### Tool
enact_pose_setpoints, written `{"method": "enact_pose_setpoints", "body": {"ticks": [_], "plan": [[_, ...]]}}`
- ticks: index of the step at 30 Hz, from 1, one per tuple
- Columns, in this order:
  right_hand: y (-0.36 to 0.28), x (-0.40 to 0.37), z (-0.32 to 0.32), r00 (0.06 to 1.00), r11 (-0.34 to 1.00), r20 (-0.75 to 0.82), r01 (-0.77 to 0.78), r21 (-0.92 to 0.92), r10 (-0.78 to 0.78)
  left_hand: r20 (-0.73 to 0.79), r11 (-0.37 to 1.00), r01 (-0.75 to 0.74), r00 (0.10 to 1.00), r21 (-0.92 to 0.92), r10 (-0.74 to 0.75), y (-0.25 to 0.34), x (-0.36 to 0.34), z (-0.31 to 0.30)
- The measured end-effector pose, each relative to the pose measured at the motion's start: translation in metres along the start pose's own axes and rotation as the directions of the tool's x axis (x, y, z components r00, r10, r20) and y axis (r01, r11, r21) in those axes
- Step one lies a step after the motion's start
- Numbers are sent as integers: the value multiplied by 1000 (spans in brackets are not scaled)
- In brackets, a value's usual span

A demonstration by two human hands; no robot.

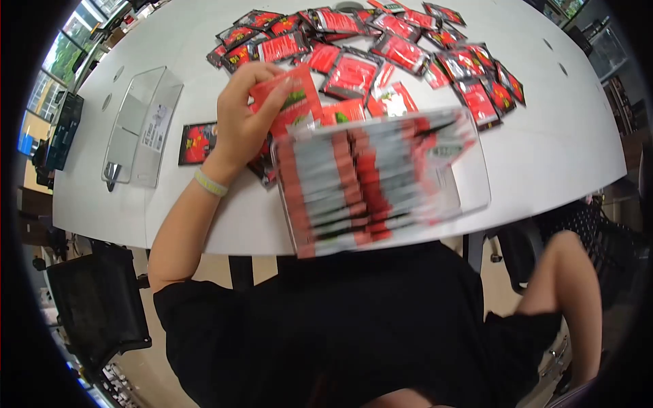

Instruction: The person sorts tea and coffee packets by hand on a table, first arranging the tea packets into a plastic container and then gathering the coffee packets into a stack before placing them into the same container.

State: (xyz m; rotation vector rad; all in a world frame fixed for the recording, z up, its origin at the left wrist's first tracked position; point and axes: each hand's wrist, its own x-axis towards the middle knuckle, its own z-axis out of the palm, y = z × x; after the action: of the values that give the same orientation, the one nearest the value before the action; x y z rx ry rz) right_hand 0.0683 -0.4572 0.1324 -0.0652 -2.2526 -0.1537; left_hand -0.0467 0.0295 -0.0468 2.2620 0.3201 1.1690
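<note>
My left hand [245,115] pinches a red packet [289,100] with a green mark, just beyond the near box's left corner. Close by, a clear plastic box [484,178] holds tightly packed rows of red and silvery packets [360,183], blurred by motion. At its right end, some packets lean loosely beside a bare stretch. A black-and-red packet [198,143] lies on the table left of my left wrist. My right arm bends at the right edge of the view, and its hand is out of sight.
Many red and black packets [350,73] lie heaped on the white table [558,143] farther back. A second clear plastic box [139,129] with a label stands at the left. A black chair [98,306] is at the lower left, outside the table's curved edge.
</note>
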Motion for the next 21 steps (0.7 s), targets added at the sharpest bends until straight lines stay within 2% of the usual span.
{"method": "enact_pose_setpoints", "body": {"ticks": [1,3,4,5,6,7,8,9,10,11,12,14,15,16,18,20,21], "plan": [[10,-9,-3,1000,997,4,5,71,-5,-20,1000,-24,1000,-11,24,7,1,1],[53,-71,-29,989,915,-102,-55,400,104,-42,997,-74,996,-4,73,8,-1,1],[79,-108,-39,965,803,-156,-80,590,211,-60,994,-110,992,17,111,7,1,-1],[109,-144,-46,901,669,-236,-77,739,364,-76,995,-99,992,15,100,12,2,-2],[143,-174,-46,768,628,-368,-56,776,524,-98,990,-137,985,34,140,9,5,0],[168,-198,-48,460,673,-547,-165,721,699,-96,992,-127,987,17,128,11,10,0],[207,-204,-46,316,726,-657,-376,575,684,-90,994,-109,990,-8,108,13,15,2],[237,-218,-48,63,612,-754,-631,478,654,-93,992,-129,987,3,129,10,19,5],[262,-209,-44,-43,373,-677,-809,455,734,-56,998,-15,998,-56,12,7,22,9],[283,-213,-41,-61,293,-599,-829,476,799,-11,988,105,994,-114,-107,6,27,13],[302,-219,-37,-81,213,-517,-849,484,852,-16,989,90,996,-114,-92,5,34,16],[328,-213,-18,-94,119,-398,-870,478,913,18,997,-74,997,-19,74,4,51,24],[339,-213,-12,-92,83,-325,-870,486,941,-47,976,-214,976,-40,212,-2,60,32],[349,-214,-6,-93,44,-249,-869,493,964,-50,973,-226,973,-37,224,-3,68,34],[369,-218,3,-109,-15,-152,-857,515,982,-18,864,-460,880,205,474,-4,77,39],[385,-219,10,-84,-39,-64,-859,511,994,18,809,-515,846,285,532,-5,79,43],[388,-219,14,-71,-46,-27,-851,524,997,47,728,-609,776,315,629,-4,78,46]]}}
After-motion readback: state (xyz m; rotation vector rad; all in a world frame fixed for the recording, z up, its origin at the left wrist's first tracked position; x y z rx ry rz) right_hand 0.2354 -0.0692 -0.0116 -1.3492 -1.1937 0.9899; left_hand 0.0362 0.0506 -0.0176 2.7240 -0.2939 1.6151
